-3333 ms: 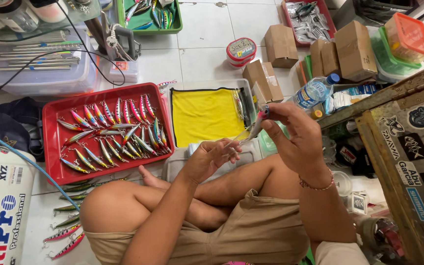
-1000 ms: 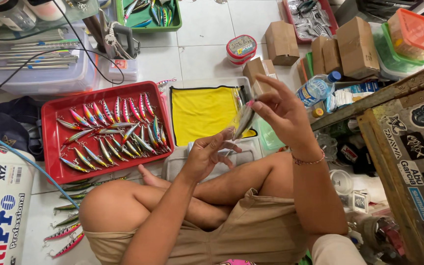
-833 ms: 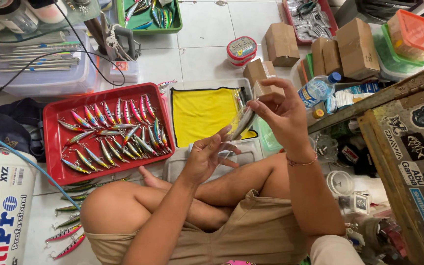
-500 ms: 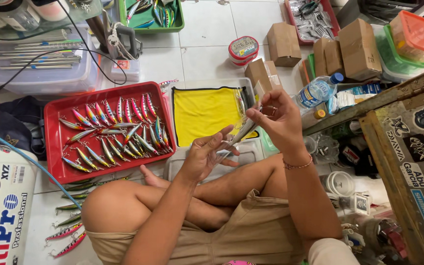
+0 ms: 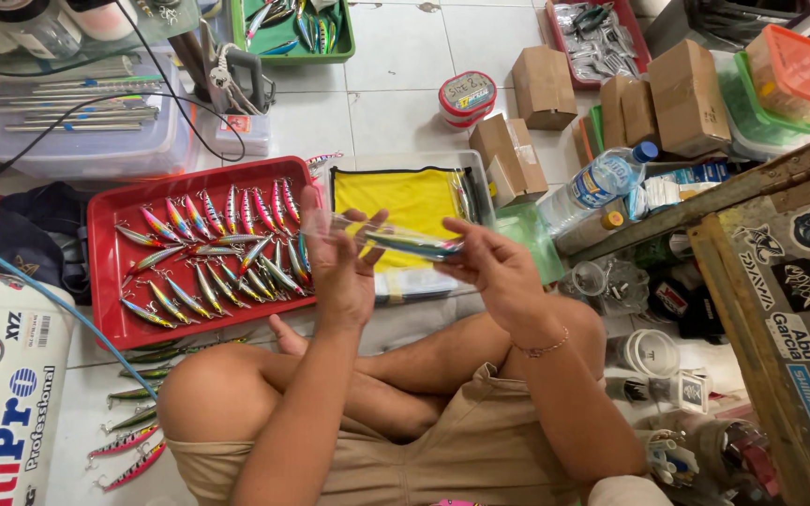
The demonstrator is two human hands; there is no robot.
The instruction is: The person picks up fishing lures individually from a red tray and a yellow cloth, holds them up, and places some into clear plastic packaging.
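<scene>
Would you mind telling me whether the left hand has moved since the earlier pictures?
Yes. The left hand has risen from in front of the yellow cloth towards the red tray, now gripping the clear sleeve.

A red tray [image 5: 105, 281] is filled with multicoloured striped lures [image 5: 217, 253], a yellow cloth [image 5: 414, 201] is edged in black, and brown boxes [image 5: 544, 86] are flanked by a green tray [image 5: 344, 47].
</scene>
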